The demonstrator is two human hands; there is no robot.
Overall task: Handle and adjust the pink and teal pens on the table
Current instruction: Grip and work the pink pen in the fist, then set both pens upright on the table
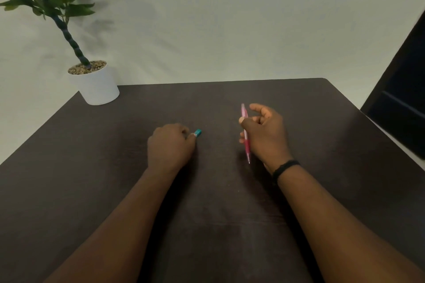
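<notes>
My right hand [264, 131] holds the pink pen [245, 132] above the dark table [92, 145], pinched between thumb and fingers, with the pen nearly upright in the view and its tip pointing toward me. The index finger is raised off it. My left hand [170, 145] rests as a fist on the table, closed around the teal pen [198, 132]. Only the teal end and a short silver band stick out past the knuckles; the remainder of that pen is hidden inside the fist.
A white pot [96, 85] with a green plant stands at the table's far left corner. A dark panel [400, 99] leans at the right edge. A pale wall lies behind. A black band circles my right wrist [286, 167].
</notes>
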